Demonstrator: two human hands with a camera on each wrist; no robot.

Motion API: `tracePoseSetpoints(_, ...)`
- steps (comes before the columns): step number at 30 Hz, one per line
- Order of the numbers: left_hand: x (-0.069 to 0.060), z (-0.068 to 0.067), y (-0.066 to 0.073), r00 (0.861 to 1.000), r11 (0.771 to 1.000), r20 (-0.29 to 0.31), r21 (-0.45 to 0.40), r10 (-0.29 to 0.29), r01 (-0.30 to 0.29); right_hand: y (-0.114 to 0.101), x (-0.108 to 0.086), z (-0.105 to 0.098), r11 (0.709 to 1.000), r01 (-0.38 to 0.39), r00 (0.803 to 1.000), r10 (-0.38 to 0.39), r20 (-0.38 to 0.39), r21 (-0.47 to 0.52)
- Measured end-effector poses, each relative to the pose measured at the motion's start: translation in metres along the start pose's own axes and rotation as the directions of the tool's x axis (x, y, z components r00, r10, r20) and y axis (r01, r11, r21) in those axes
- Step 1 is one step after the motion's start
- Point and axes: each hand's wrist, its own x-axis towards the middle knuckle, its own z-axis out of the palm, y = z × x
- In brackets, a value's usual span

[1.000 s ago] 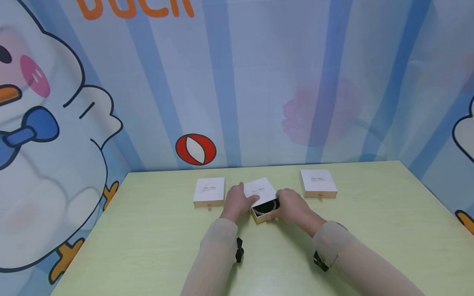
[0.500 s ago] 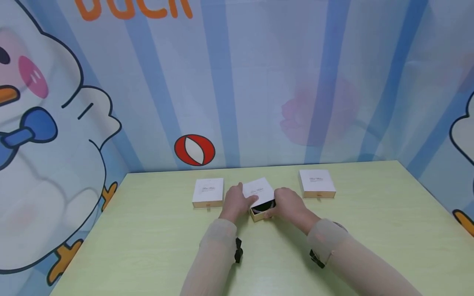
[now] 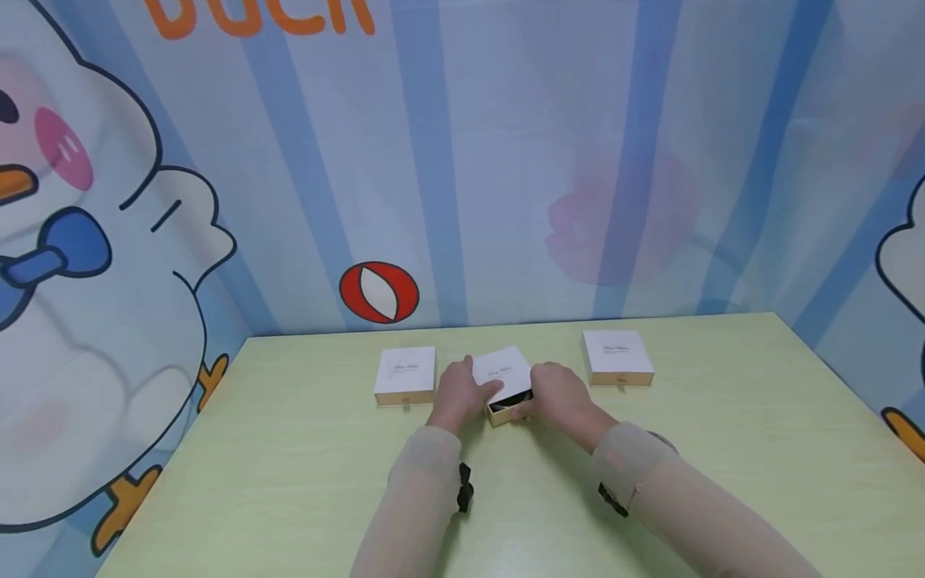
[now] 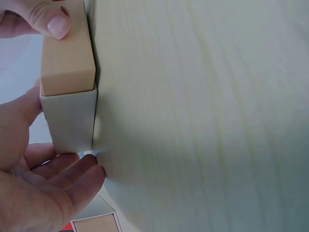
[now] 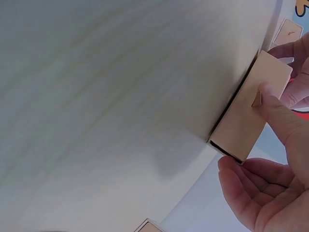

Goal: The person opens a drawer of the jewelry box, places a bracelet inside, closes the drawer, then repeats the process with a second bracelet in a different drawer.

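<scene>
A white sliding drawer box (image 3: pixel 502 373) sits tilted at an angle on the table between my hands. Its tan drawer (image 3: pixel 502 416) sticks out a little at the front, with something dark showing inside. My left hand (image 3: pixel 458 395) grips the white sleeve, thumb on top and fingers along its left side and back. In the left wrist view the sleeve (image 4: pixel 71 121) covers part of the drawer (image 4: pixel 67 63). My right hand (image 3: pixel 562 395) holds the box from the right; its thumb presses the drawer front (image 5: pixel 236 118) beside a small pull tab (image 5: pixel 257 99).
A matching closed box (image 3: pixel 405 373) lies to the left of my hands and another (image 3: pixel 617 356) to the right. All stand on a pale wooden table (image 3: pixel 303 474). Behind it hangs a striped cartoon backdrop (image 3: pixel 499 177).
The drawer has slid further into its sleeve, and less of the dark inside shows. My right hand has moved slightly left with it; my left hand has stayed nearly still.
</scene>
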Motion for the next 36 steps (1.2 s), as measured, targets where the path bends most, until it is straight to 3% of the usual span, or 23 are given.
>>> tracePoseSetpoints(19, -0.001, 0.000, 0.000, 1.000, 1.000, -0.006, -0.023, 0.002, -0.002, -0.005, 0.005, 0.005, 0.996, -0.024, 0.999, 0.021, -0.030, -0.081)
tracePoseSetpoints(36, -0.003, 0.000, 0.001, 1.000, 0.999, -0.002, -0.029, 0.029, -0.029, -0.004, 0.006, 0.011, 0.996, -0.044, 0.996, 0.039, -0.080, -0.072)
